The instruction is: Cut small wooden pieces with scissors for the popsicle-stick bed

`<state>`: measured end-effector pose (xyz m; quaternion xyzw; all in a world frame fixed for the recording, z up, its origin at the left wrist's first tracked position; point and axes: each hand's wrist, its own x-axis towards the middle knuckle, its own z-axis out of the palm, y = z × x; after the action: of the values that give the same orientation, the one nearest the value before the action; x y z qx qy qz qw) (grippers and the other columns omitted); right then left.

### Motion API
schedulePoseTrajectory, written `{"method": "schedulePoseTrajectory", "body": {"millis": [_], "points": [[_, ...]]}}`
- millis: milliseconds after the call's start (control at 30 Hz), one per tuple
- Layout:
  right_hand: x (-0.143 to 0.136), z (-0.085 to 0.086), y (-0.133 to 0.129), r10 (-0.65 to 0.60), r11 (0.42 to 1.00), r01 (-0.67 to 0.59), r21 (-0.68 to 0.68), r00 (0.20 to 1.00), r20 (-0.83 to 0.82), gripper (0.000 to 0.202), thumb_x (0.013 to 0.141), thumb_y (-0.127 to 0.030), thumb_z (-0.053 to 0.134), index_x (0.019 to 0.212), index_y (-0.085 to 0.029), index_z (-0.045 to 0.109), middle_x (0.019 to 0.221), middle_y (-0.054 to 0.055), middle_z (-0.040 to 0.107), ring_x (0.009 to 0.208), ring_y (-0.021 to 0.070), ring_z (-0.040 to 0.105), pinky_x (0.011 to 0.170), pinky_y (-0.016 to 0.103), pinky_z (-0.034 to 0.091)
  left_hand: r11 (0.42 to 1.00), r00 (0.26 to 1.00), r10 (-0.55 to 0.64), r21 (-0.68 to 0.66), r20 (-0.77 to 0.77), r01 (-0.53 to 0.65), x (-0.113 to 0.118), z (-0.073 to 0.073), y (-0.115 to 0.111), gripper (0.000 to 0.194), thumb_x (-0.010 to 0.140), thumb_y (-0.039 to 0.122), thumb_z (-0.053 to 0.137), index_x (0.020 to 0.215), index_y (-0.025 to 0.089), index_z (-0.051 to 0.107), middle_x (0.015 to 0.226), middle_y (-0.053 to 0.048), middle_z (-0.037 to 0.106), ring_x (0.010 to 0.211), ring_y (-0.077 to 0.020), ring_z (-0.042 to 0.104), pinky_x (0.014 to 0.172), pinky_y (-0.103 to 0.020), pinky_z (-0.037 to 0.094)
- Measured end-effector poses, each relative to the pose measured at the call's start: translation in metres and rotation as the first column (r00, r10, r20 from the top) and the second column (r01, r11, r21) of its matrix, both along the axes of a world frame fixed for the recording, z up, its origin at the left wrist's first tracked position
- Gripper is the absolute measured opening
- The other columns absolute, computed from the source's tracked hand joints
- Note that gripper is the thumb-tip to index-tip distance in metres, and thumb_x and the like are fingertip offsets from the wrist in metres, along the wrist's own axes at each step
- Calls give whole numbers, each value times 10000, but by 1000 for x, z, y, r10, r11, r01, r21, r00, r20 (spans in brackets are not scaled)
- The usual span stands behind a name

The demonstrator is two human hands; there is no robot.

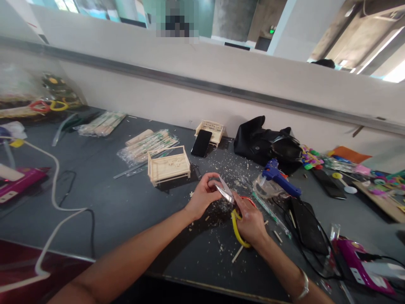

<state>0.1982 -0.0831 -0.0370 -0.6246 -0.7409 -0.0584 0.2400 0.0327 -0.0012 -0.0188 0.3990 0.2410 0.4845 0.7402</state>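
Note:
My right hand (252,220) is wrapped round the red and yellow handles of a pair of scissors (225,193). Their parted blades point up and left, toward the fingertips of my left hand (204,197). That hand is closed in a pinch beside the blades; whatever it holds is too small to make out. Pale wooden scraps are scattered on the dark table around both hands. Left of them stands a small bench-like frame of thin wooden sticks (169,165). Farther back, a phone (201,143) leans on a second miniature stick bench (215,128).
Behind lie packs of wooden sticks (148,145) and a black bag (265,141). To the right are a blue glue gun (281,179), a black power bank or phone (308,226), cables and a magenta power strip (357,264). A white cable (55,181) crosses the left side.

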Motion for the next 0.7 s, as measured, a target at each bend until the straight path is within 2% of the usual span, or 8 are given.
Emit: {"method": "schedulePoseTrajectory", "body": {"millis": [200, 367, 500, 600, 700], "points": [[1, 2, 1, -18, 1000, 17, 9, 998, 58, 615, 707, -90, 539, 1296, -242, 629, 824, 44, 705, 682, 190, 652, 571, 257, 515, 999, 998, 28, 48, -54, -26, -1, 4, -1, 517, 544, 72, 743, 1001, 214, 549, 694, 79, 634, 666, -121, 618, 696, -247, 486], [0, 2, 0, 2, 1000, -2, -15, 1000, 14, 632, 690, -83, 520, 1294, -235, 630, 851, 53, 725, 691, 194, 659, 593, 268, 538, 998, 998, 52, 46, -44, -50, 1, 5, -5, 510, 544, 77, 744, 999, 206, 554, 703, 67, 645, 654, -118, 616, 675, -239, 482], [0, -1, 0, 25, 1000, -24, 20, 998, -58, 613, 703, -67, 495, 1271, -246, 640, 925, 54, 745, 773, 194, 689, 660, 269, 563, 998, 995, 64, 26, -73, -62, 1, 6, -6, 502, 560, 107, 794, 993, 206, 560, 668, 81, 608, 647, -106, 601, 675, -228, 478], [2, -3, 0, 41, 998, -36, 52, 994, -100, 600, 720, -64, 481, 1271, -244, 634, 928, 48, 747, 748, 181, 691, 654, 264, 565, 1000, 1000, 22, -6, -20, -22, 0, 7, -5, 506, 565, 123, 830, 989, 207, 566, 664, 80, 610, 642, -103, 601, 682, -235, 491], [7, -1, 2, 31, 994, -15, 112, 990, -138, 566, 746, -85, 482, 1275, -225, 627, 889, 45, 737, 693, 172, 677, 626, 262, 562, 997, 995, -65, -40, 80, 69, -1, 7, -2, 471, 586, 154, 850, 973, 195, 587, 696, 54, 654, 642, -115, 623, 695, -268, 520]]}}
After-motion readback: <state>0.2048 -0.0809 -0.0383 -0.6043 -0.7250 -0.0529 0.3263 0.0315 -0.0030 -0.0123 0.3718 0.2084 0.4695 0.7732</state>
